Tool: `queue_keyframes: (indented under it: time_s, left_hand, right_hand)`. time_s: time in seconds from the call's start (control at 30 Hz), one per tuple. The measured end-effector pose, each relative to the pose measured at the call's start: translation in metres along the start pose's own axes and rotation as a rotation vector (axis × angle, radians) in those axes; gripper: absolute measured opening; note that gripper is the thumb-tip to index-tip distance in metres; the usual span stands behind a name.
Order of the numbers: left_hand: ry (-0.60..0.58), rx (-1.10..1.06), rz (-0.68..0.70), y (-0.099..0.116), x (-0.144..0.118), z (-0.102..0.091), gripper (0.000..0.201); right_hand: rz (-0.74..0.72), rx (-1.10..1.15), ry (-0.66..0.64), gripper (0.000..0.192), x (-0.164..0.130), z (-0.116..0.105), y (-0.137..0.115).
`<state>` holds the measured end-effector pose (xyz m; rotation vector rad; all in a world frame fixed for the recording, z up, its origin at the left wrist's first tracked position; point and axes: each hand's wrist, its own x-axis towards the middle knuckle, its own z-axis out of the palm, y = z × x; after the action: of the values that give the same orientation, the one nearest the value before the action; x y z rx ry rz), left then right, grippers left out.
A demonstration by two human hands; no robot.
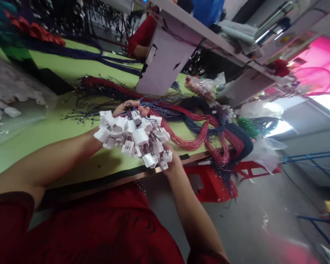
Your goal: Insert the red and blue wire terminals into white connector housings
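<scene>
**Bunch of plugs held over the table edge**

Lay slantwise, long axis running from upper left down to lower right, plug ends toward the camera, wires trailing away beyond the hands. Made up of many small white plastic plugs crowded into one clump, each on thin red and blue wires that spread out in loops across the green table on the far side of the hands. Held between both hands just above the near table edge. Left hand curled around the upper end from behind, fingertips showing over the top, forearm stretched in from the lower left. Right hand mostly hidden beneath the lower end; closed or spread, impossible to tell. Right forearm raised from below, above a red lap.
</scene>
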<state>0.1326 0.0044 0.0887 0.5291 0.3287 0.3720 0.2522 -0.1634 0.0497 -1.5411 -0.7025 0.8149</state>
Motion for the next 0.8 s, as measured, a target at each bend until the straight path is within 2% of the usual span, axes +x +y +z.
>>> queue_keyframes:
  time_s: [0.1,0.2,0.27,0.37,0.43,0.5,0.57,0.67,0.73,0.8]
  left_hand:
    - [-0.041,-0.024,-0.049,-0.002,0.002,-0.010,0.036]
    - [-0.078,-0.026,-0.132,-0.001,0.001,-0.023,0.034]
    - [-0.105,-0.021,-0.185,-0.001,0.001,-0.033,0.038]
    - [-0.155,-0.026,-0.210,-0.009,0.001,-0.046,0.042]
    - [-0.185,-0.038,-0.194,-0.016,0.004,-0.052,0.042]
    - [-0.246,-0.040,-0.168,-0.021,0.008,-0.057,0.045]
    - [-0.321,-0.033,-0.150,-0.025,0.011,-0.058,0.051]
    - [-0.383,-0.013,-0.159,-0.027,0.013,-0.056,0.059]
    - [-0.398,0.010,-0.181,-0.028,0.013,-0.055,0.063]
    - [-0.407,0.034,-0.202,-0.028,0.014,-0.057,0.066]
  right_hand:
    - [0.191,0.153,-0.245,0.042,-0.015,0.014,0.025]
    - [0.289,0.103,-0.417,0.046,-0.020,0.005,0.027]
    - [0.220,-0.085,-0.414,0.045,-0.017,-0.012,0.017]
    - [0.016,-0.362,-0.263,0.035,-0.009,-0.042,-0.004]
    - [-0.103,-0.347,-0.122,0.024,-0.006,-0.057,-0.014]
    - [-0.139,-0.162,-0.044,0.022,-0.005,-0.067,-0.018]
    - [-0.066,0.004,-0.058,0.024,-0.007,-0.070,-0.015]
    - [0.172,0.009,-0.273,0.039,-0.009,-0.061,-0.003]
    - [0.271,-0.022,-0.384,0.037,-0.006,-0.050,0.007]
    - [0.300,0.011,-0.403,0.030,0.002,-0.039,0.014]
